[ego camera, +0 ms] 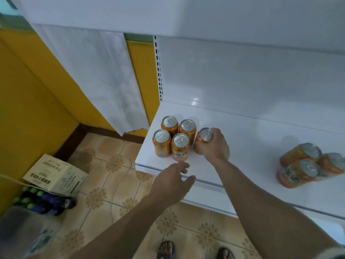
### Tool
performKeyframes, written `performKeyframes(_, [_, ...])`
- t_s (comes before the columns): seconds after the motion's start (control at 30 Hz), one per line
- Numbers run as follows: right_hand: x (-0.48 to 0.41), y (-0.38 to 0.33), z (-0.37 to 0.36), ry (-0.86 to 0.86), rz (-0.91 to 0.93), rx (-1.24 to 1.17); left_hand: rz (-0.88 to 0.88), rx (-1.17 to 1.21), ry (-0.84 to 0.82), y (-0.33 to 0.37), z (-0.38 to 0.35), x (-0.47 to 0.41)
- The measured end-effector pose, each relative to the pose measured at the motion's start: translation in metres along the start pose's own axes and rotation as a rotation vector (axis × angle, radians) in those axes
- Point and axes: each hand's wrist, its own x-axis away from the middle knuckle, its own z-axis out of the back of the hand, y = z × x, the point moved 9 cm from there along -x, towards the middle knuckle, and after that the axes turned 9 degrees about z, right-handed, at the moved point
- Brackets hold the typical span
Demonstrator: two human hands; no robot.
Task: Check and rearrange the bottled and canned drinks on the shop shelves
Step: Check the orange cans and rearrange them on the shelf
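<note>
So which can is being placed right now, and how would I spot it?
Find the white shelf and the block of four upright orange cans at its left end. The can being placed stands just right of that block, apart from the blurred cluster far right. It alone has the right hand wrapped around it.

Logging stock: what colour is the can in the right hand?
Orange with a silver top, clearest in the head view.

Shelf (252, 146) holds four upright cans (173, 137) clustered at its left end, a fifth can (204, 136) just right of them, three more cans (306, 165) far right. Cardboard box (56, 174) on the floor (115, 165) left of shelf, bottles (41, 200) before it.
</note>
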Motion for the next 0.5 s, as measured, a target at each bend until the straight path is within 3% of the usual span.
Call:
performKeyframes(0.3, [0.094, -0.04, 0.092, 0.132, 0.187, -0.135, -0.152, 0.281, -0.001, 0.028, -0.012, 0.016])
performKeyframes(0.43, [0.143, -0.079, 0.154, 0.193, 0.376, -0.121, -0.337, 0.414, 0.054, 0.077, 0.01, 0.037])
performKeyframes(0.5, [0.166, -0.099, 0.18, 0.226, 0.494, -0.102, -0.431, 0.533, -0.002, 0.104, 0.013, 0.051])
